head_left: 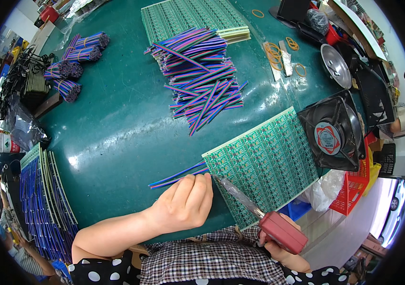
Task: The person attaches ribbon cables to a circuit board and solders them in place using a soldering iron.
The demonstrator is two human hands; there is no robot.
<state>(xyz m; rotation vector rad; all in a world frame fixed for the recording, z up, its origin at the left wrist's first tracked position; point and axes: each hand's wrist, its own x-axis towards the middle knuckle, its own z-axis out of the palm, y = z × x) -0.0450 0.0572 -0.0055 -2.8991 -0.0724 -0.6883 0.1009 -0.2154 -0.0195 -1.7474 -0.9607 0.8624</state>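
My left hand (186,202) is closed in a pinch at the left edge of a green circuit board panel (264,164). Short flat ribbon wires (176,178) in blue, pink and dark strands stick out to the left from beside its fingers; part of them is hidden by the hand. My right hand (278,247) grips the dark red handle of a soldering gun (283,232). Its shaft slants up and left across the panel, and the tip is close to my left fingertips. Whether the tip touches the wire cannot be made out.
Loose ribbon wires (202,78) lie heaped before stacked green panels (188,19). Tied wire bundles (86,52) rest at the far left, wired panels (45,199) at the near left. A black fan (328,133) stands right of the panel, near a metal lid (335,66) and rubber bands (274,54).
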